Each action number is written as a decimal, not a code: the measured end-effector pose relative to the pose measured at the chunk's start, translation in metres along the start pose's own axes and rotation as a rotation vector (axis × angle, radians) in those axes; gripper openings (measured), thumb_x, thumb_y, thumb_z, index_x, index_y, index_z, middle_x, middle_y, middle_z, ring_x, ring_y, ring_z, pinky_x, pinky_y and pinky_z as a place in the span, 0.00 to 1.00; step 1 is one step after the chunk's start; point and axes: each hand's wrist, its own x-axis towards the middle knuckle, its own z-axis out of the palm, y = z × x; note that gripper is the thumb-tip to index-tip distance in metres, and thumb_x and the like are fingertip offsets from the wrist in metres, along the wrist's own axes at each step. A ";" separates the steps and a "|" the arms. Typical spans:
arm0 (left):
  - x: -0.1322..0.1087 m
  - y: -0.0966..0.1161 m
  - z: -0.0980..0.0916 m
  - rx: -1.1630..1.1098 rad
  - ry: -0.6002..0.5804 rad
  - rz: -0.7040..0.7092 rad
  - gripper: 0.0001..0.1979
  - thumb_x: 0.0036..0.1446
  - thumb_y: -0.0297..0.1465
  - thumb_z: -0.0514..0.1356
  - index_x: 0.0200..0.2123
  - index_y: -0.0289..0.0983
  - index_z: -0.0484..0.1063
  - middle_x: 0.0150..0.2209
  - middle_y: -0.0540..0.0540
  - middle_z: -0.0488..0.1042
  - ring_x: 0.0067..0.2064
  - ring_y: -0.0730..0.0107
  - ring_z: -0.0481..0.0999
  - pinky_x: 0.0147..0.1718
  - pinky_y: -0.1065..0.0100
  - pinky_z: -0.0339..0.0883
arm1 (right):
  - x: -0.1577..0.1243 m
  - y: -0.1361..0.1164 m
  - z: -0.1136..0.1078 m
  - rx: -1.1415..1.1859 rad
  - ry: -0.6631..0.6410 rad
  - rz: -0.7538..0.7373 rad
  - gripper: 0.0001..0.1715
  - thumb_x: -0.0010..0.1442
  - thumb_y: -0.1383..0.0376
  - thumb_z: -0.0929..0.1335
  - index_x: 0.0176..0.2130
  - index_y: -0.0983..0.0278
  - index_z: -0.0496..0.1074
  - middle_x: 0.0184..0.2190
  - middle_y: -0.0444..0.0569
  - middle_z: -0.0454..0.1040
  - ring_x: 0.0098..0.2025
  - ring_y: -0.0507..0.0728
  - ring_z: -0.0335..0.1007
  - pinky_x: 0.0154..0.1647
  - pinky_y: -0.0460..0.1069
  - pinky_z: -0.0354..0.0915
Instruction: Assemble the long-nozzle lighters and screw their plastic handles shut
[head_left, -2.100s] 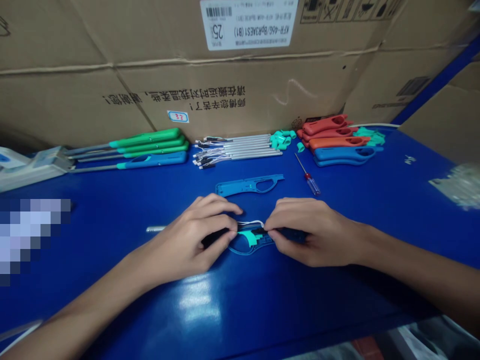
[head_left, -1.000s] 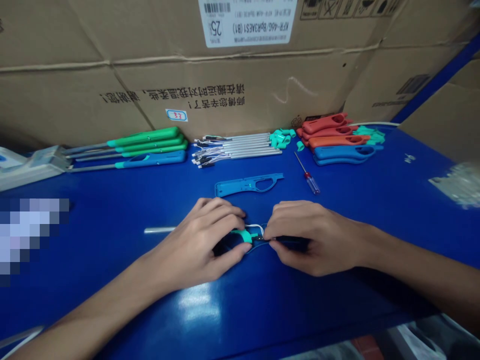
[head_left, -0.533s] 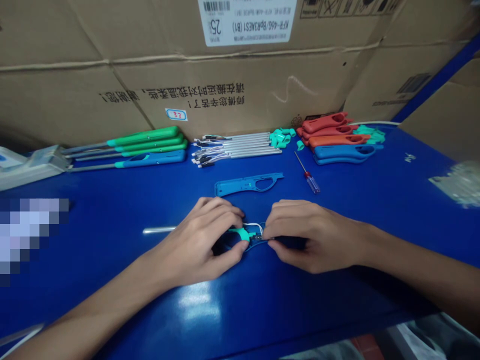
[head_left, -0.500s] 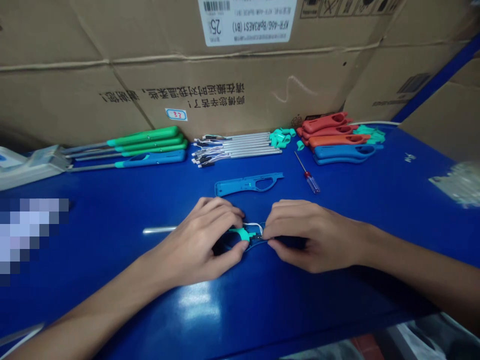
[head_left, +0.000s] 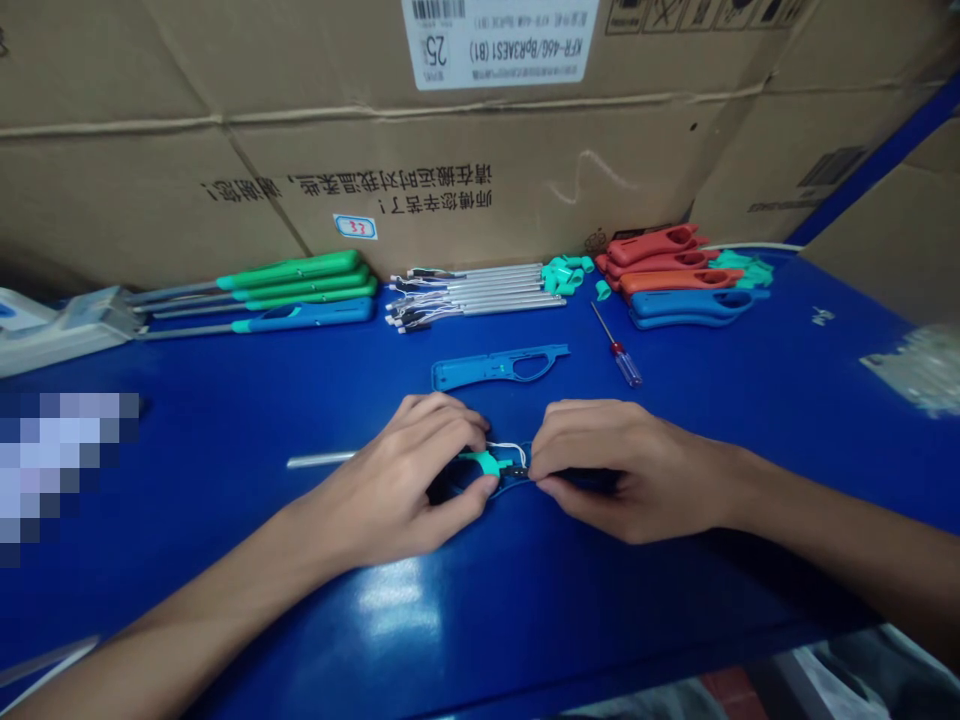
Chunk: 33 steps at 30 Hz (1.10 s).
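Observation:
In the head view, my left hand is closed over a blue lighter handle half, thumb and fingers around its teal trigger. A metal lighter tube sticks out to the left from under that hand. My right hand pinches at the end of a small black part just right of the trigger. White wires loop above this part toward my right fingertips. My hands hide much of the handle half. Behind them lies another blue handle half, its hollow side up.
A screwdriver lies behind my right hand. Farther back are finished-looking lighters, wired metal tubes, teal pieces and stacked handle shells. A cardboard box walls off the table's back; a power strip sits left.
The camera view has shifted slightly. My right fingertips have moved a little to the right, and slightly more of the black part shows. My left hand keeps its hold.

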 end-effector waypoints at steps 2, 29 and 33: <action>0.000 -0.001 0.000 -0.004 -0.001 0.001 0.04 0.65 0.29 0.58 0.43 0.36 0.68 0.46 0.43 0.74 0.52 0.62 0.71 0.52 0.58 0.62 | -0.001 0.000 0.000 0.007 0.003 0.000 0.10 0.60 0.79 0.65 0.37 0.71 0.75 0.32 0.52 0.76 0.36 0.54 0.69 0.40 0.49 0.65; -0.002 -0.002 0.003 -0.019 0.068 -0.023 0.06 0.62 0.30 0.60 0.43 0.36 0.69 0.42 0.43 0.75 0.46 0.61 0.73 0.48 0.57 0.66 | 0.000 -0.002 0.002 0.005 0.104 -0.022 0.09 0.61 0.77 0.65 0.38 0.67 0.73 0.32 0.50 0.76 0.36 0.53 0.70 0.40 0.47 0.68; -0.002 -0.001 -0.006 0.025 0.036 -0.070 0.10 0.62 0.33 0.60 0.45 0.36 0.68 0.44 0.42 0.74 0.46 0.59 0.72 0.47 0.56 0.66 | 0.000 0.000 0.002 -0.008 0.095 -0.012 0.09 0.61 0.77 0.65 0.37 0.67 0.73 0.32 0.50 0.76 0.36 0.53 0.70 0.40 0.47 0.68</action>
